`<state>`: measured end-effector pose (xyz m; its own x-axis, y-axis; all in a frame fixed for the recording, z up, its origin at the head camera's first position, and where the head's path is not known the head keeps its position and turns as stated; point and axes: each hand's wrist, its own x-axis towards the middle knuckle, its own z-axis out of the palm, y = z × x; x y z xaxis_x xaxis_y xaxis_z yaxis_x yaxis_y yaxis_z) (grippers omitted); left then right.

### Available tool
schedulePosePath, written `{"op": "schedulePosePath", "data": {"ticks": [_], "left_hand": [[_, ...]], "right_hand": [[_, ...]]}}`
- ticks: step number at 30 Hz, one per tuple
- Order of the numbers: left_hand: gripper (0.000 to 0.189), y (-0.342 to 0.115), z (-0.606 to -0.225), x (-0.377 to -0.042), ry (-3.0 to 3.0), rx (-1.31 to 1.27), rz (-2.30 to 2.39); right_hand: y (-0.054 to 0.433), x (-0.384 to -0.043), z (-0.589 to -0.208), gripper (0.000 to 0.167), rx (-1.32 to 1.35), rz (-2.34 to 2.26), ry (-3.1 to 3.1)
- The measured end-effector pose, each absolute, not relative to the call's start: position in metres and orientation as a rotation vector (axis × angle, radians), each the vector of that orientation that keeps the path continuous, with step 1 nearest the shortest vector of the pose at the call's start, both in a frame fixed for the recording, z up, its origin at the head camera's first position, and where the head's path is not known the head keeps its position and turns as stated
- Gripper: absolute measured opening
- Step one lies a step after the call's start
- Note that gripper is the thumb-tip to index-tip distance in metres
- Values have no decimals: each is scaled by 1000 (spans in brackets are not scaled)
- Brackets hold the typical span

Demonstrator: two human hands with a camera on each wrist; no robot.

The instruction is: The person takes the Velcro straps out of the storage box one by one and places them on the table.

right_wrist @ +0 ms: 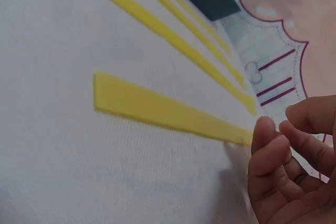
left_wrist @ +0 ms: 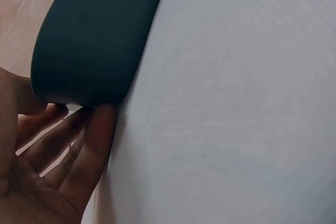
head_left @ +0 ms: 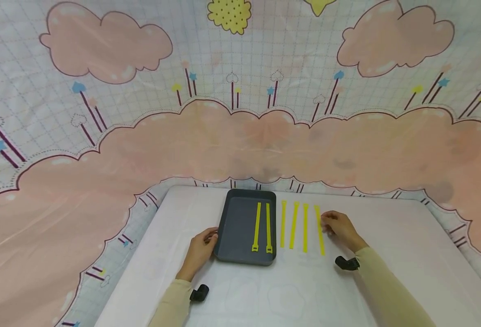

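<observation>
My left hand [head_left: 201,247] is at the near left side of a dark grey tray [head_left: 236,227]. In the left wrist view, the fingertips [left_wrist: 102,119] touch the tray's outer wall, and the thumb sits near the rim. Two yellow cable straps with slotted ends lie lengthwise inside the tray, one the left strap [head_left: 257,227], the other the right strap [head_left: 268,227]. Several more lie in a row on the table to its right. Beside the outermost yellow strap [head_left: 320,231], my right hand [head_left: 340,228] has loosely bent fingers, its fingertips right at the strap's far end in the right wrist view.
A white-covered table [head_left: 240,295] carries everything. Behind it hangs a patterned cloth [head_left: 240,145] with pink clouds, which also falls past the table's sides. Black wrist cameras are worn on both arms, one at the left sleeve [head_left: 172,302], one at the right sleeve [head_left: 388,286].
</observation>
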<state>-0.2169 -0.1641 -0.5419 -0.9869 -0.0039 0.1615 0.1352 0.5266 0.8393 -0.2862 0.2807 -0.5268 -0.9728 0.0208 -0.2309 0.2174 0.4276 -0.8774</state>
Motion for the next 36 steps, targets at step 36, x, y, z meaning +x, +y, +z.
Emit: {"op": "schedulePosePath", "data": {"ticks": [36], "left_hand": [[30,-164,-542,-216,-2622,-94,-1475]], "right_hand": [[251,-247,-492,30,76,-1693,2614]]}}
